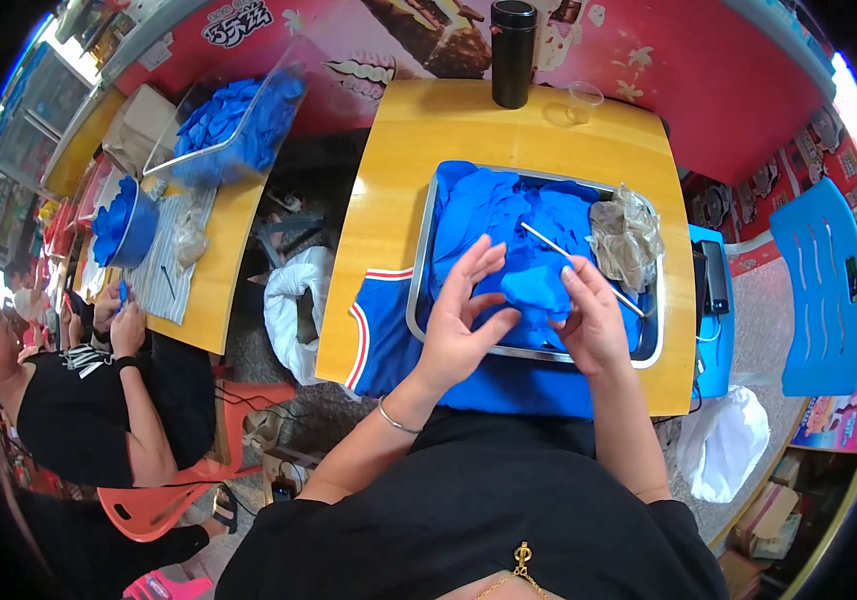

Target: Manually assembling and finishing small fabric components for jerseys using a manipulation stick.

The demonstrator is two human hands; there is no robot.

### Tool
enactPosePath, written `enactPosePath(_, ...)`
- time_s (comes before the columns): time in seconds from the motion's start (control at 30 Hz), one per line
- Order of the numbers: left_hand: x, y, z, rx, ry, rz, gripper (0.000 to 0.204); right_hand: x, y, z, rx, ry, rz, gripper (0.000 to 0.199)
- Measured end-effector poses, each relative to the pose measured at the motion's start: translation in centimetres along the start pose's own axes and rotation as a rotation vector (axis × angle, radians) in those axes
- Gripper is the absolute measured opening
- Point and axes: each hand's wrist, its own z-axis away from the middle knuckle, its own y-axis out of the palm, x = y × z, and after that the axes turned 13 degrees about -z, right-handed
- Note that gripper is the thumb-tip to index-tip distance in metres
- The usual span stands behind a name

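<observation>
Right hand (594, 325) pinches blue fabric piece (539, 285) and thin stick (579, 268); left hand (461, 320) fingers spread, empty. Risk: loose pinch drops stick into near tray (419, 290).

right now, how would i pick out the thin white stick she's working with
Start at the yellow wooden table straight ahead, then the shallow metal tray heaped with blue gloves. The thin white stick slants across that heap toward the right hand, beside crumpled clear plastic; it is the only pale straight thing among soft blue.

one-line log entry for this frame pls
left hand: open, touching blue cloth piece | right hand: pinching it | thin stick across metal tray
</observation>
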Motion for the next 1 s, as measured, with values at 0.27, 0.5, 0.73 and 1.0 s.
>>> enactPosePath(0.27,0.2,-1.3,-1.3,0.106,0.173,0.139,0.022,-0.6,-3.0,-0.6,0.226,-0.343,0.789,0.012)
enactPosePath(0.5,0.4,-2.2,-0.4,-0.007,-0.045,0.24,0.015,1.4,-7.7,-1.9,-0.077,-0.712,1.603,0.016)
enactPosePath(0.73,0.2,-3.3,-0.4,-0.05,-0.096,0.299,0.024,1.9,-7.6,-1.8,-0.03,-0.742,1.321,0.016)
enactPosePath(1.0,-0.9,-3.5,-1.2,-0.144,0.012,0.179,0.039,3.7,-4.5,3.6,0.323,-0.739,1.134,0.011)
